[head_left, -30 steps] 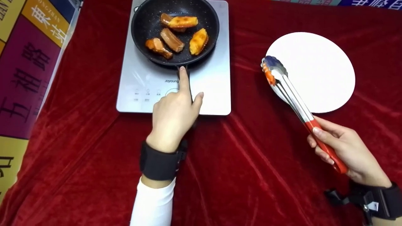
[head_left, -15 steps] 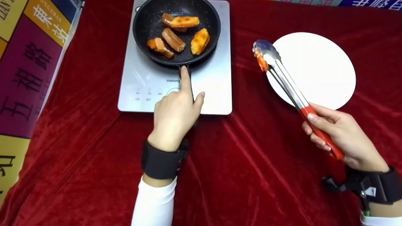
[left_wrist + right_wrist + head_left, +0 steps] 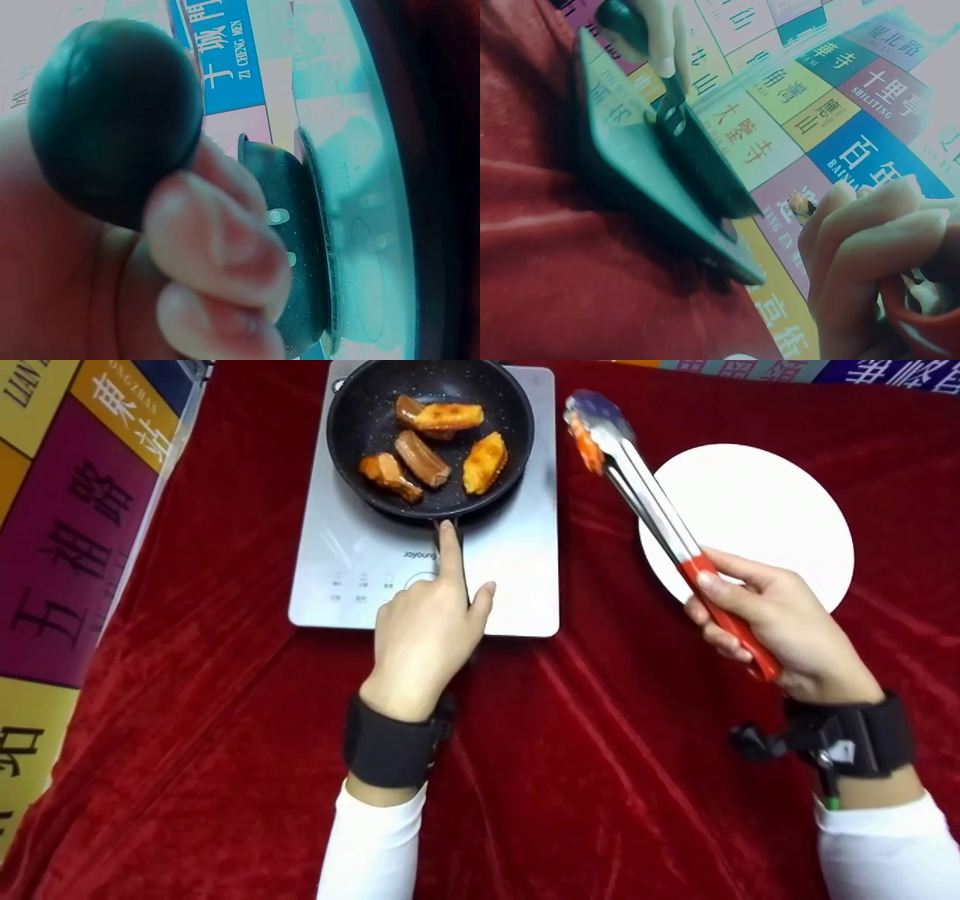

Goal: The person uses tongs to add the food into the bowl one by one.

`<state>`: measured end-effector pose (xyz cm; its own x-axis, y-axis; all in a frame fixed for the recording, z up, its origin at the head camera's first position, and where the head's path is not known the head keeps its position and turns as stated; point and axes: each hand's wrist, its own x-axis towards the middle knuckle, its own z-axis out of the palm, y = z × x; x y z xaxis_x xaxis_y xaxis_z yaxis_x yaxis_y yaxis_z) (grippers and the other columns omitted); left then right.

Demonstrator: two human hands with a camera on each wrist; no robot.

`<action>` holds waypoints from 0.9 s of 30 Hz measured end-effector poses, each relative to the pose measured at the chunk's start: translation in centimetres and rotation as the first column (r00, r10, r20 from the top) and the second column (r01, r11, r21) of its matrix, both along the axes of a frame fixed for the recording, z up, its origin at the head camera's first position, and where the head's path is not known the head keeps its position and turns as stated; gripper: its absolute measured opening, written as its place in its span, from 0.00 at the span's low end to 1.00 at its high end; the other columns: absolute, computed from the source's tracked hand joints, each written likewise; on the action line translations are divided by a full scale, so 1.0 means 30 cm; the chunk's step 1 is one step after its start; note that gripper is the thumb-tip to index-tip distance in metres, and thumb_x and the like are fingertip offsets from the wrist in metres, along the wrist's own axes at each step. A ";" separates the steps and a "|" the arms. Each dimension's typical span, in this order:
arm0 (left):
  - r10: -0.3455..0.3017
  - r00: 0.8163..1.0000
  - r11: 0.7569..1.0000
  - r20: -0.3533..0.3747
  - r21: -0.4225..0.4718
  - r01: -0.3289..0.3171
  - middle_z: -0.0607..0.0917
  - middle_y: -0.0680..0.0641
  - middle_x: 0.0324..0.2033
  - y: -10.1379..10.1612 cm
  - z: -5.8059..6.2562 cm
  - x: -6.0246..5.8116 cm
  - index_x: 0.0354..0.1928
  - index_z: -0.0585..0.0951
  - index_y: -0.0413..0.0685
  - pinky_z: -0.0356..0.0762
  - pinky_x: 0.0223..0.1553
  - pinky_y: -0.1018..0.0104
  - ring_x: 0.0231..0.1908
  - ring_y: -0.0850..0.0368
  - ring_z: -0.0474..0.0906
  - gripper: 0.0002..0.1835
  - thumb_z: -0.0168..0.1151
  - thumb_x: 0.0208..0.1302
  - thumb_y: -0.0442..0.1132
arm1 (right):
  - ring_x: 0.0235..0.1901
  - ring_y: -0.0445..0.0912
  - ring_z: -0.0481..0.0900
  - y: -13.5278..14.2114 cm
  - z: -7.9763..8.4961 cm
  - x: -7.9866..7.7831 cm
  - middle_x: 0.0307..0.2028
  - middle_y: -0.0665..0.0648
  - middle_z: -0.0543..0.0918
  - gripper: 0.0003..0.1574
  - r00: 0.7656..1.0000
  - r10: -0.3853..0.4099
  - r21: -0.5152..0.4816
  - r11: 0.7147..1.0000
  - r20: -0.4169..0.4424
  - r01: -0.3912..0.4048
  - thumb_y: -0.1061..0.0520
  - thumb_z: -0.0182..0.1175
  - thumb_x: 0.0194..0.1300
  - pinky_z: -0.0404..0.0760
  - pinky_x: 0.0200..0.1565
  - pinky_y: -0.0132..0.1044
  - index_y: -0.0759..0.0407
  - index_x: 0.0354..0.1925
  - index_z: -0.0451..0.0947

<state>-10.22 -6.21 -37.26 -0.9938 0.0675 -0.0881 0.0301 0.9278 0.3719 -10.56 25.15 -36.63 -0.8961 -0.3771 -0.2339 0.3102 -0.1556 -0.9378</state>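
Observation:
My left hand (image 3: 430,634) grips the black handle of a frying pan (image 3: 360,435), its index finger stretched along the top. In the left wrist view, fingers (image 3: 217,240) curl round the round handle end (image 3: 112,120). Several browned pieces lie in the pan: a rib-like piece (image 3: 422,459), a yellow-orange piece (image 3: 485,463) and others. My right hand (image 3: 780,619) holds metal tongs (image 3: 652,495) by their red handles. Pinched in the tongs' tips is an orange piece of food (image 3: 585,444), its kind unclear. The tips hang between pan and plate.
The pan sits on a silver induction cooker (image 3: 517,585). A white round plate (image 3: 765,517) lies to its right, partly under the tongs and right hand. Red velvet cloth (image 3: 585,780) covers the table. Printed panels (image 3: 67,532) stand along the left and far edges.
My right hand has moved up and left with the tongs, bringing the orange piece from the plate's left edge toward the cooker's right side. The left hand keeps its hold on the pan.

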 end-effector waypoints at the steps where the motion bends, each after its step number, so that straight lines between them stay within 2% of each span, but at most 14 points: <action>1: 0.001 1.000 1.000 0.000 -0.001 -0.001 0.71 0.51 0.11 -0.001 -0.001 0.000 0.69 0.44 0.46 0.63 0.13 0.60 0.11 0.55 0.66 0.40 0.43 0.63 0.59 | 0.09 0.43 0.62 -0.016 -0.001 -0.015 0.23 0.61 0.72 0.24 1.000 0.006 -0.008 1.000 -0.001 -0.006 0.64 0.45 0.67 0.54 0.07 0.33 0.73 0.59 0.58; 4: 0.003 1.000 1.000 0.001 -0.001 -0.003 0.70 0.51 0.11 -0.003 -0.004 0.000 0.69 0.43 0.46 0.62 0.13 0.61 0.11 0.55 0.66 0.40 0.42 0.63 0.59 | 0.10 0.43 0.63 -0.064 -0.002 -0.061 0.22 0.61 0.72 0.23 0.999 0.042 -0.039 0.998 -0.009 -0.042 0.63 0.46 0.67 0.56 0.07 0.33 0.72 0.58 0.59; 8: 0.004 1.000 1.000 -0.002 0.002 -0.004 0.70 0.51 0.10 -0.002 -0.005 0.000 0.69 0.43 0.46 0.62 0.12 0.61 0.10 0.56 0.66 0.40 0.42 0.63 0.59 | 0.10 0.43 0.64 -0.129 0.004 -0.113 0.21 0.60 0.71 0.24 0.997 0.070 0.021 0.997 -0.023 -0.069 0.61 0.48 0.66 0.61 0.08 0.31 0.69 0.58 0.61; 14: 0.000 1.000 1.000 -0.019 0.006 0.000 0.70 0.52 0.10 0.001 -0.004 -0.002 0.69 0.45 0.46 0.61 0.12 0.61 0.10 0.56 0.65 0.40 0.43 0.63 0.59 | 0.10 0.42 0.67 -0.214 0.014 -0.184 0.22 0.60 0.72 0.27 0.994 0.110 0.010 0.994 -0.004 -0.110 0.59 0.51 0.64 0.65 0.09 0.29 0.61 0.61 0.62; 21: 0.009 1.000 1.000 -0.013 0.003 -0.009 0.70 0.51 0.10 -0.004 -0.003 -0.003 0.69 0.45 0.46 0.64 0.14 0.59 0.11 0.55 0.67 0.40 0.43 0.63 0.60 | 0.11 0.42 0.67 -0.326 0.031 -0.256 0.22 0.61 0.72 0.26 0.985 0.172 0.034 0.985 -0.007 -0.172 0.58 0.53 0.63 0.63 0.08 0.29 0.64 0.58 0.65; 27: 0.012 1.000 1.000 -0.007 0.013 -0.012 0.71 0.51 0.11 -0.004 -0.004 -0.006 0.69 0.45 0.46 0.66 0.15 0.58 0.12 0.55 0.68 0.41 0.44 0.62 0.60 | 0.12 0.42 0.68 -0.392 0.043 -0.292 0.22 0.61 0.74 0.26 0.982 0.190 0.106 0.976 -0.006 -0.188 0.55 0.57 0.60 0.65 0.09 0.29 0.64 0.55 0.69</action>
<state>-10.40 -6.32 -37.36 -0.9952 0.0562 -0.0801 0.0213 0.9234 0.3833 -19.32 13.39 -35.35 -0.8149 -0.5147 -0.2667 0.3091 0.0036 -0.9510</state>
